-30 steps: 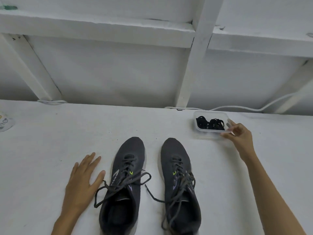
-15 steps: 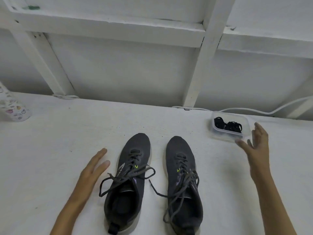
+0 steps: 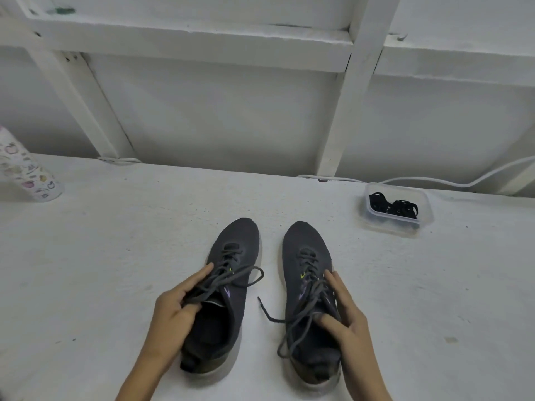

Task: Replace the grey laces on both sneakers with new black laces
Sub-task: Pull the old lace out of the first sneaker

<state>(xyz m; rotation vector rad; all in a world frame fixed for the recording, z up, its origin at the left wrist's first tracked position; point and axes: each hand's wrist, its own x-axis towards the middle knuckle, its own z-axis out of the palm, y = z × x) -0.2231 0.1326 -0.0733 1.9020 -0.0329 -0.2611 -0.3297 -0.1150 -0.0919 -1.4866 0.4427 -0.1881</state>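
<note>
One second on, I see the left grip [image 3: 173, 311] off the bench [image 3: 115, 256] and clasping the left sneaker [image 3: 231, 308]; the right grip [image 3: 347, 322] has left the tub [image 3: 429, 217] and clasps the right sneaker [image 3: 293, 290]. Both stand on the bench.

Bare counter [image 3: 121, 273] lies between sneakers [image 3: 238, 238] and tub [image 3: 396, 228] near far-right edge. Bottle [image 3: 26, 175] stands at left edge; cable [image 3: 434, 181] lines far edge.
</note>
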